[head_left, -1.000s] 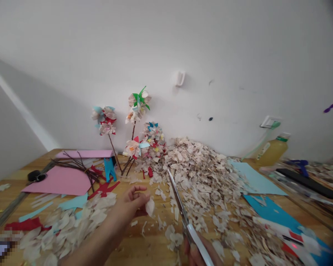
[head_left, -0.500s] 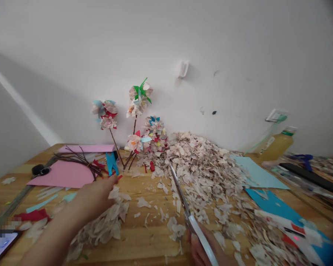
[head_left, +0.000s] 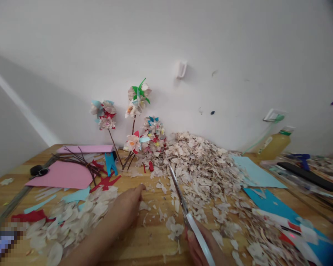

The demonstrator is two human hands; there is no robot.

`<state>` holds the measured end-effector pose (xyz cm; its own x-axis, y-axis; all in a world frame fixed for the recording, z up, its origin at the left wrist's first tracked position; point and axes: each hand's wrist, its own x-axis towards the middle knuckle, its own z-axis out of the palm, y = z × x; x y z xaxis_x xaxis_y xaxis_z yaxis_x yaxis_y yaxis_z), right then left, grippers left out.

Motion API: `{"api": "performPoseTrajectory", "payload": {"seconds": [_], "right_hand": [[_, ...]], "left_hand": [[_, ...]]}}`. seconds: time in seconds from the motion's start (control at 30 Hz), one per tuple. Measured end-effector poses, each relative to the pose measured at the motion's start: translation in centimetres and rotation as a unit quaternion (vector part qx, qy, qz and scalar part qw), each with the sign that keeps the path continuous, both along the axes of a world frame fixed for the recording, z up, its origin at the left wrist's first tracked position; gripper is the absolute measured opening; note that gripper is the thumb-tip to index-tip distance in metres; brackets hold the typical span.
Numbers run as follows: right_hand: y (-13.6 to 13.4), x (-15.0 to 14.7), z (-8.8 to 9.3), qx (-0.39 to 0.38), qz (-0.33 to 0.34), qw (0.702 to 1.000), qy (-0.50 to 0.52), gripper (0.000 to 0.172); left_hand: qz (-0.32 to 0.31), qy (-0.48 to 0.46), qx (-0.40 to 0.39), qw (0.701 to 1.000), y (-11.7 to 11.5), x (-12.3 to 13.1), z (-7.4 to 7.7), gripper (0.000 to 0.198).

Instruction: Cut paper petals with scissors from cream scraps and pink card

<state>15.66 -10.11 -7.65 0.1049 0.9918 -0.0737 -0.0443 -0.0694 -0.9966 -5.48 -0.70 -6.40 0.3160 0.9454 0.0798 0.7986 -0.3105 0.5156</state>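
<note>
The person's right hand (head_left: 197, 244) is wrapped around the scissors (head_left: 192, 223), which point over the wooden table (head_left: 152, 249) toward the heap of scraps (head_left: 199, 159), while the left hand (head_left: 129, 207) hangs just beside the pale petals (head_left: 84, 214), its fingers partly curled, and whether they pinch anything cannot be told. If the left forearm (head_left: 101, 234) dips, it could drag those loose petals about, and a careless swing of the scissors could scatter scraps or nick the nearby left hand
</note>
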Motion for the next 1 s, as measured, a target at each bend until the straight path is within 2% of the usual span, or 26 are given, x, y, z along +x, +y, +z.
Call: {"api": "performPoseTrajectory", "payload": {"seconds": [0.17,0.27,0.33,0.43,0.5,0.53,0.6,0.67,0.7,0.77,0.87,0.93,1.0], "right_hand": [[0.7,-0.2,-0.6,-0.056,0.011,0.997,0.053,0.047],[0.6,-0.4,-0.2,-0.087,0.045,0.991,0.094,0.049],[0.4,-0.4,0.1,-0.093,0.060,0.987,0.114,0.050],[0.2,-0.2,0.2,-0.092,0.094,0.977,0.171,0.048],[0.2,0.0,0.1,-0.090,0.102,0.971,0.199,0.047],[0.2,0.0,0.1,-0.088,0.093,0.971,0.200,0.048],[0.4,0.1,0.1,-0.080,0.051,0.981,0.169,0.051],[0.5,0.1,0.2,-0.070,-0.008,0.991,0.115,0.052],[0.6,0.1,0.2,-0.062,-0.034,0.993,0.090,0.052],[0.7,0.0,-0.1,-0.037,-0.071,0.995,0.060,0.048],[0.9,-0.1,-1.1,0.023,-0.083,0.995,0.056,0.040],[0.9,0.0,-1.9,0.032,-0.058,0.996,0.060,0.038],[0.8,0.0,-2.4,0.019,-0.020,0.998,0.059,0.042]], "left_hand": [[-0.013,-0.112,-0.016,0.994,0.1,0.8,0.4,0.029],[-0.049,-0.219,0.029,0.974,-1.2,1.9,1.0,0.016],[-0.110,-0.272,0.098,0.951,-2.6,2.6,1.4,0.009],[-0.242,-0.267,0.169,0.917,-4.4,3.4,1.9,0.023],[-0.291,-0.263,0.184,0.901,-4.8,3.5,2.0,0.031],[-0.294,-0.263,0.181,0.901,-4.8,3.5,2.0,0.032],[-0.263,-0.270,0.147,0.915,-4.5,3.5,1.9,0.032],[-0.207,-0.313,0.066,0.925,-4.2,3.6,1.7,0.034],[-0.179,-0.353,0.014,0.918,-4.1,3.7,1.6,0.035],[-0.150,-0.439,-0.089,0.881,-4.1,4.1,1.4,0.033],[-0.168,-0.509,-0.177,0.826,-4.7,4.8,1.2,0.032],[-0.188,-0.516,-0.200,0.811,-5.3,5.4,1.0,0.039],[-0.180,-0.513,-0.213,0.812,-5.6,5.9,0.8,0.046]]}}
